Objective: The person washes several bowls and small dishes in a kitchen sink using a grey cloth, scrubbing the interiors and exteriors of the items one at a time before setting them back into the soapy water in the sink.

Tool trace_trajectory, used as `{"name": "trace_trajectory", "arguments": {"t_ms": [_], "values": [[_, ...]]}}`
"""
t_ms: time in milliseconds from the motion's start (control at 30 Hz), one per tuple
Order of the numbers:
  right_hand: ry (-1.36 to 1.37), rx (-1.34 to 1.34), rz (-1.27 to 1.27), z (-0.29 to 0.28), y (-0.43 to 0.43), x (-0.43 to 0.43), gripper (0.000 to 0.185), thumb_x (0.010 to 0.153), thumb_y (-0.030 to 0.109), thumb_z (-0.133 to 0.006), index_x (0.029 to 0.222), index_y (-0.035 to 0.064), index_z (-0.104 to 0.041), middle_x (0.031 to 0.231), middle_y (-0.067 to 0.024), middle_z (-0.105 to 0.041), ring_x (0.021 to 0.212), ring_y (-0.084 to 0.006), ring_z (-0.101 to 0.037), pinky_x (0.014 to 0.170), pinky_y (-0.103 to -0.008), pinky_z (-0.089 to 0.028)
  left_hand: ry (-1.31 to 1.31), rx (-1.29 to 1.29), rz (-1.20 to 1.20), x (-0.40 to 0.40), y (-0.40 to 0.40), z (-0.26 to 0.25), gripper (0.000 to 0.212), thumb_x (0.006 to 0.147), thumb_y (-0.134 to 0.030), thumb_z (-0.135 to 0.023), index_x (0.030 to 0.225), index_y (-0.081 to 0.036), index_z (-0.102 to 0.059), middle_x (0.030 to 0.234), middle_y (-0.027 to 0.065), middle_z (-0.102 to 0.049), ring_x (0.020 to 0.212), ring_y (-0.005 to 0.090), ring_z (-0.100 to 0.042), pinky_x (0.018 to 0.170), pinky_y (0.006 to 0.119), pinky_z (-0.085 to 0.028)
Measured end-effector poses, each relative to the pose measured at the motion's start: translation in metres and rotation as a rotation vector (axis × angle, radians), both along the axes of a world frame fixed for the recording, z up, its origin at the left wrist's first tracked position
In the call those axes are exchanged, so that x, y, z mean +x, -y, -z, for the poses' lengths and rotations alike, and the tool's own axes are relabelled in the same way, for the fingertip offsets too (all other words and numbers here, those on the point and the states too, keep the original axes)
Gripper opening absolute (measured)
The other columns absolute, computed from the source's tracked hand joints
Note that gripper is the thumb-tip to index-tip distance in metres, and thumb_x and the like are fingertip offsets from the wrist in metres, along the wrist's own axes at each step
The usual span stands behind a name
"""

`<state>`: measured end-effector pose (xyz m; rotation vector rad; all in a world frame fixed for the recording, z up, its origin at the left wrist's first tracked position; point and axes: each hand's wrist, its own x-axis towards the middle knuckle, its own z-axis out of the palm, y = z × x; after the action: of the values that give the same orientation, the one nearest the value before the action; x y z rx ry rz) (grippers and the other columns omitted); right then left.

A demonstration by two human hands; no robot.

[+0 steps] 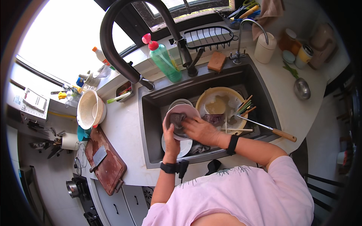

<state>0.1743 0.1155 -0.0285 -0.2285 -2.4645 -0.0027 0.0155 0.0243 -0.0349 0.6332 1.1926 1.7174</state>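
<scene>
A pink bowl point(185, 109) is tilted over the sink, and my left hand point(171, 138) grips its near left rim. Inside it lies a dark, wet scrubbing cloth point(177, 119). The blurred fingers of my right hand point(202, 130) press on the cloth's right side. Below the bowl, a white plate point(185, 148) and a bowl point(181, 101) show in part. To the right stands a yellow basin point(205, 94) of cloudy water, holding several chopsticks point(245, 106), some dishes and a wooden-handled utensil point(284, 135) that leans over the rim.
A black faucet point(109, 42) arches over the sink point(154, 124). Behind it are a green pump bottle point(165, 63), an orange-brown sponge point(217, 61) and a wire rack point(209, 36). Left are a colander point(89, 110) and a cleaver point(99, 156) on a cutting board point(111, 169). A ladle point(302, 89) lies right.
</scene>
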Motion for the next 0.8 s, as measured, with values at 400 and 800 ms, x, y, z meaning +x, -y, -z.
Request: {"name": "trace_trajectory", "arguments": {"t_ms": [400,800], "values": [[0.053,-0.027,-0.004,-0.013,-0.001,0.002,0.027,0.079,0.011,-0.057,0.103,0.0015,-0.065,0.115,-0.0143,-0.064,0.109,-0.0281,-0.060,0.100,-0.0386,-0.044,0.041,-0.031,0.069,-0.003,-0.004,-0.015,0.050,0.091,-0.022,-0.049,0.139,-0.006,-0.039,0.131,0.0084,-0.050,0.120,0.0195,-0.048,0.103,0.034,-0.038],[0.058,0.103,-0.061,-0.004,-0.005,0.008,0.026,0.083,0.013,-0.057,0.108,0.0066,-0.065,0.118,-0.0084,-0.064,0.119,-0.0197,-0.055,0.110,-0.0418,-0.033,0.030,-0.065,0.083,-0.028,0.003,0.001,0.050,0.095,-0.025,-0.046,0.139,-0.005,-0.038,0.133,0.0109,-0.049,0.122,0.0224,-0.049,0.104,0.036,-0.039]]}}
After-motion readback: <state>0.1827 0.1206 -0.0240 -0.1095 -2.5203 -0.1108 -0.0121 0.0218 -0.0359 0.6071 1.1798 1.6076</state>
